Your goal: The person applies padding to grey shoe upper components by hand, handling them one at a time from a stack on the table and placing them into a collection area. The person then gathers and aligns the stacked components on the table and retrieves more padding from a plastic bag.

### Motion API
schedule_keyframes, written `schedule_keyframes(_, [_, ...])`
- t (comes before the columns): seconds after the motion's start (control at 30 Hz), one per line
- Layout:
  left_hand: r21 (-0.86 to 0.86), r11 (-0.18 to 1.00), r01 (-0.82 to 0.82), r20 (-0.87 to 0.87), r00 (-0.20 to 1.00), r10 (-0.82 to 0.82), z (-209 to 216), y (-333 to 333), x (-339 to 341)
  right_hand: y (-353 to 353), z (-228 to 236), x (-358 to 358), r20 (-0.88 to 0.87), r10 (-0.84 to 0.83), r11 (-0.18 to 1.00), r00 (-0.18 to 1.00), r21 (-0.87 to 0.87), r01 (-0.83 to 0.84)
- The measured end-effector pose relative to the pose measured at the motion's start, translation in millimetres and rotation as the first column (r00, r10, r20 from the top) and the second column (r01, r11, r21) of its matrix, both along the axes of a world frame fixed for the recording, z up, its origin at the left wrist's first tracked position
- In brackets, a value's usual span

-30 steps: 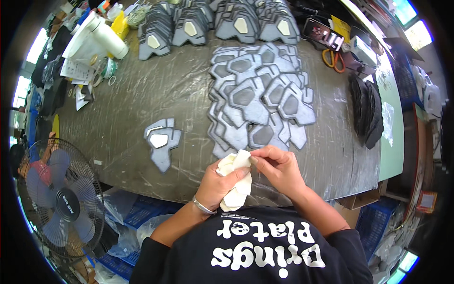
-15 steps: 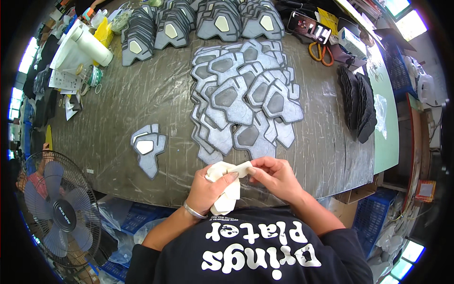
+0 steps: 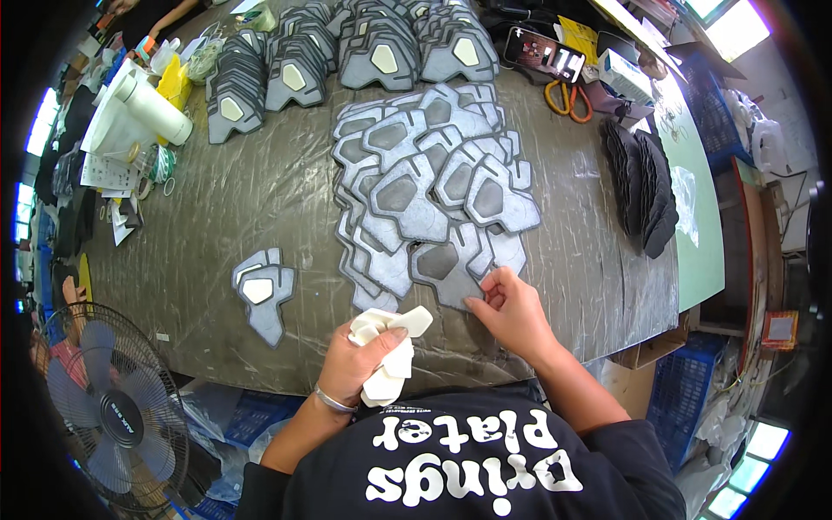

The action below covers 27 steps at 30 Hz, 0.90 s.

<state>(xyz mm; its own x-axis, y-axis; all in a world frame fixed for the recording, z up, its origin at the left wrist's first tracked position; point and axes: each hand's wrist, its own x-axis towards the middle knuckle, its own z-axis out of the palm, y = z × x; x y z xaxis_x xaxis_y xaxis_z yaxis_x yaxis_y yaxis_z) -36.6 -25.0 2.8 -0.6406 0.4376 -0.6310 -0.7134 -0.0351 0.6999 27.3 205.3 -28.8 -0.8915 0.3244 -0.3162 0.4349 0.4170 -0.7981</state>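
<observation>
My left hand (image 3: 354, 360) is closed around a bunch of white, flat, many-sided pads (image 3: 388, 368), held over the table's near edge. One pad sticks out toward the right above the thumb. My right hand (image 3: 511, 316) pinches the lower corner of a grey panel (image 3: 442, 267) with a dark recess, at the near end of a heap of overlapping grey panels (image 3: 407, 195). Part of the pinched corner is hidden by my fingers. To the left lies a single grey panel (image 3: 267, 312) with a white pad in its recess.
Rows of stacked grey panels with white pads (image 3: 299, 74) line the far side. Orange-handled scissors (image 3: 568, 102), a phone (image 3: 543, 54) and black padded pieces (image 3: 637, 186) lie to the right. A white bottle (image 3: 154, 111) stands far left; a fan (image 3: 121, 416) is near left.
My right hand has let go of the white pad at my left hand and moved away to the grey panel's corner. My left hand still holds the pads, slightly lower. The view has shifted a little.
</observation>
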Motion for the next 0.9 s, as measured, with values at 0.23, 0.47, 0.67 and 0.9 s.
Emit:
schedule_keyframes(0.23, [0.107, 0.994, 0.011, -0.021, 1.0, -0.009, 0.4, 9.6, -17.8, 16.7, 17.5, -3.3, 0.133, -0.051, 0.778, 0.99, -0.616, 0.123])
schedule_keyframes(0.47, [0.147, 0.988, 0.039, -0.061, 0.998, -0.03, -1.5, 19.0, -41.8, 12.5, 17.8, -7.3, 0.038, -0.039, 0.435, 0.998, -0.899, 0.052])
schedule_keyframes(0.67, [0.089, 0.967, 0.24, 0.075, 0.966, -0.247, -5.9, 25.1, -13.0, -2.6, -0.4, 1.4, -0.012, 0.085, 0.742, 0.996, -0.667, -0.071])
schedule_keyframes(0.9, [0.076, 0.991, 0.106, 0.084, 0.99, -0.112, -11.6, 34.6, -9.2, 13.6, 24.4, -49.9, -0.177, 0.028, 0.997, 0.984, 0.082, -0.013])
